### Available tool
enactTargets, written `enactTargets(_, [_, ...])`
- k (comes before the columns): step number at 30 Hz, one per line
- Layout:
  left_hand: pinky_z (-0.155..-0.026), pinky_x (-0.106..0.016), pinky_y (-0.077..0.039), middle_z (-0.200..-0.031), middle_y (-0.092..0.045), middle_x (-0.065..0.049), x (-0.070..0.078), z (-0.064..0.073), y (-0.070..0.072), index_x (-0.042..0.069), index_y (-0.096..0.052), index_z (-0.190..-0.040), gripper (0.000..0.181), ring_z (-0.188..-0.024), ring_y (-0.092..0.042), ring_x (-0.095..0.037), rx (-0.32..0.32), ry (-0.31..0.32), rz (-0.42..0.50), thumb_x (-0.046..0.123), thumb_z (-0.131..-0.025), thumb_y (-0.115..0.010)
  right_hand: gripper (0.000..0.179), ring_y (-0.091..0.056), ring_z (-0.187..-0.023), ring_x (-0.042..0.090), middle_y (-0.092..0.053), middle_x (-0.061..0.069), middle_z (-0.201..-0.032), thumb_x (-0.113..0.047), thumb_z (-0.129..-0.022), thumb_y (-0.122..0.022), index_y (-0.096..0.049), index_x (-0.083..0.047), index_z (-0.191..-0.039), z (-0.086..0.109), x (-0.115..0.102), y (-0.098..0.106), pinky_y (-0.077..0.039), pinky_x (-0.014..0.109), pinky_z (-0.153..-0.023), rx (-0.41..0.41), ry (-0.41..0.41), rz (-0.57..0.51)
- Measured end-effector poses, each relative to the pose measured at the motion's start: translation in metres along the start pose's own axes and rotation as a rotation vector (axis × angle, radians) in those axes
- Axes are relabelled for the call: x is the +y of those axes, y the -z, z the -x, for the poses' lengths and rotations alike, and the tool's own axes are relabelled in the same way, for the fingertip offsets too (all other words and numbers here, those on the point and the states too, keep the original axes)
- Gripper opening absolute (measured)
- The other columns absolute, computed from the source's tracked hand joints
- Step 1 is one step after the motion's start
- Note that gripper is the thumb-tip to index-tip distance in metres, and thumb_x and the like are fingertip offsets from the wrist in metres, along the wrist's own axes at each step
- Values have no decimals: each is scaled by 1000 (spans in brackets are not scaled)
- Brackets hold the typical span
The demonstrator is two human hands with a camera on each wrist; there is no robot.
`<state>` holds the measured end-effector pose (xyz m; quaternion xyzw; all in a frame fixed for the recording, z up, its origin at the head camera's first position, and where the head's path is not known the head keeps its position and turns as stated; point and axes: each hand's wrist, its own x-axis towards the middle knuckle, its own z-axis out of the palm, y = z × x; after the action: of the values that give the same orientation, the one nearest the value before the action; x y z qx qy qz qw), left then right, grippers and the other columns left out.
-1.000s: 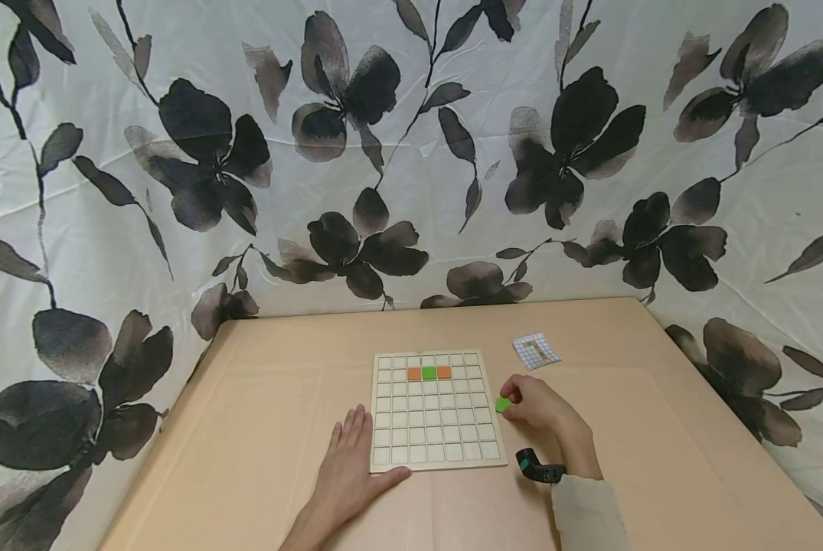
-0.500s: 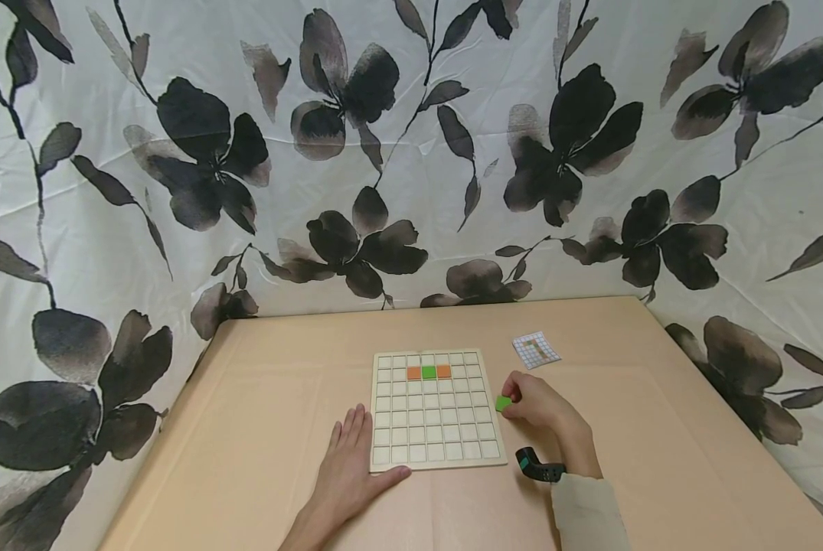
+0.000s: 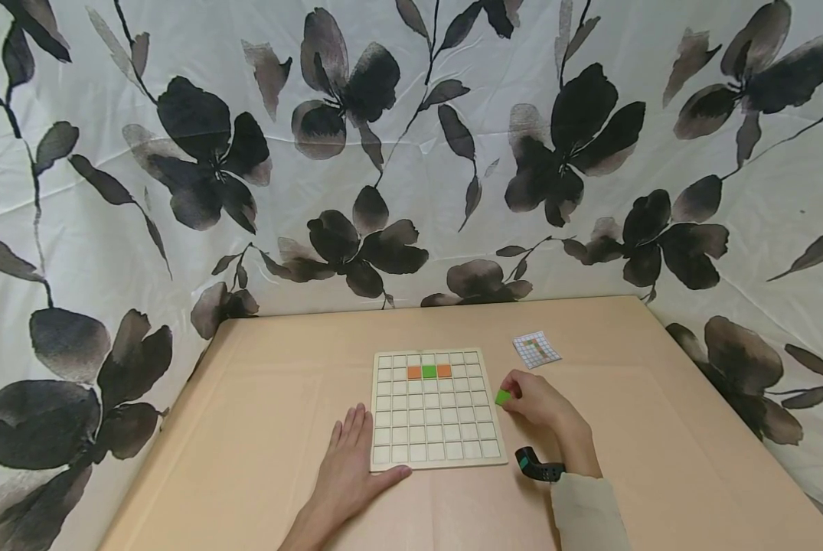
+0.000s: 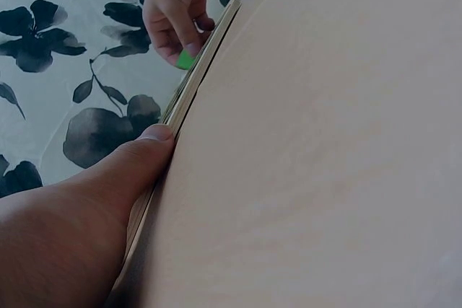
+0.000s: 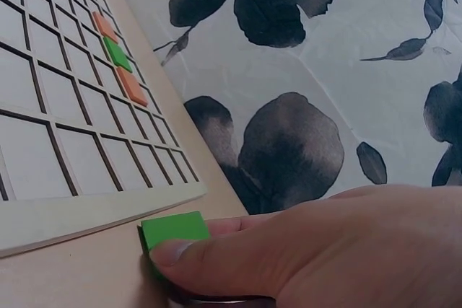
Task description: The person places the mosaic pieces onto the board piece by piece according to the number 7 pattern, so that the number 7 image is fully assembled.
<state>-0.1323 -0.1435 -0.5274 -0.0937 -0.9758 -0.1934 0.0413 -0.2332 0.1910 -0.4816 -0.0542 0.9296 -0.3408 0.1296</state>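
A pale wooden grid board [image 3: 435,413] lies flat on the table. Across its second row from the far edge sit two orange tiles [image 3: 414,373] with a green tile [image 3: 429,372] between them. My left hand [image 3: 347,463] rests with straight fingers along the board's left side, the thumb at the near edge; the left wrist view shows that thumb [image 4: 144,153] against the rim. Just off the board's right edge, my right hand [image 3: 537,398] pinches another green square tile [image 5: 175,226] between thumb and fingers, tilted in the head view.
A small printed grid card [image 3: 537,350] lies beyond the right hand, near the board's far right corner. A dark band [image 3: 539,467] is on the right wrist. A floral cloth [image 3: 452,153] hangs behind the tan table [image 3: 266,398].
The green tile in my right hand has tilted and shifted slightly away from me, with a small turn of the fingers. My left hand and the board have stayed in place.
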Motion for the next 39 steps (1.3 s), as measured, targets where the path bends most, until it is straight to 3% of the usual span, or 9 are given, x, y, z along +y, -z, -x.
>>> enactTargets(9, [-127, -52, -18, -163, -28, -23, 1, 0, 2, -8, -36, -151, 117, -153, -24, -38, -5, 1, 7, 80, -78, -60, 12, -52, -79, 17, -58, 4, -85, -11, -93, -70, -62, -7, -99, -2, -1, 0, -46, 27, -70, 30, 22, 0])
enactTargets(25, [-127, -52, -18, -163, -28, -22, 1, 0, 1, -8, -35, -151, 117, -154, -23, -37, -8, 1, 2, 80, -78, -59, 15, -54, -80, 18, -60, 5, -90, -12, -95, -68, -64, -8, -108, -4, -2, 1, -47, 26, -69, 67, 61, -20])
enactTargets(39, [-127, -52, -19, -163, -28, -22, 0, 0, -1, -8, -36, -151, 117, -154, -24, -37, 4, -1, 0, 80, -78, -60, 17, -53, -69, 14, -58, 3, -85, -14, -94, -69, -64, -7, -108, -5, -5, -1, -46, 23, -59, 90, 84, -28])
